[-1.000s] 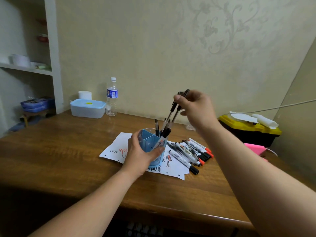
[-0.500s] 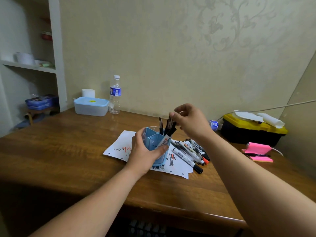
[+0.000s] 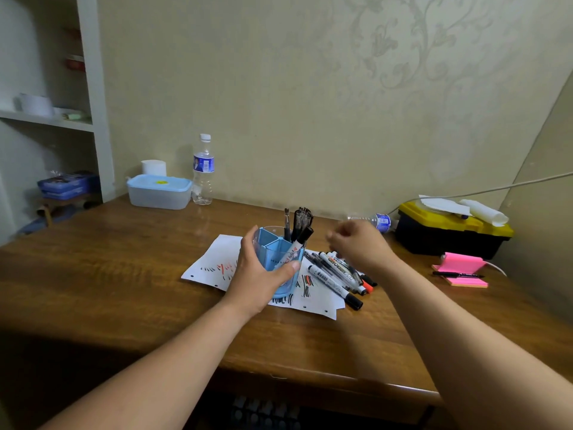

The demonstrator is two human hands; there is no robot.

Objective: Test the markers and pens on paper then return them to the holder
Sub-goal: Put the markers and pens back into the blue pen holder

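Note:
A blue pen holder (image 3: pixel 277 247) stands on a scribbled white paper sheet (image 3: pixel 214 262) on the wooden desk. My left hand (image 3: pixel 259 274) grips the holder around its near side. Several black pens (image 3: pixel 300 220) and a white marker with a black cap (image 3: pixel 298 242) stick up out of it. My right hand (image 3: pixel 359 245) hovers to the right of the holder with loosely curled fingers and holds nothing. Below that hand, several markers (image 3: pixel 336 273) lie in a pile on the paper.
At the back left are a lidded plastic box (image 3: pixel 158 191), a water bottle (image 3: pixel 203 169) and a white roll. A black and yellow toolbox (image 3: pixel 449 229) sits at the right. Pink sticky notes with a pen (image 3: pixel 462 271) lie in front of it. A second bottle (image 3: pixel 376 221) lies by the wall.
My right hand lowered the black pens into the holder, let them go and drew back to the right. My left hand has stayed on the holder.

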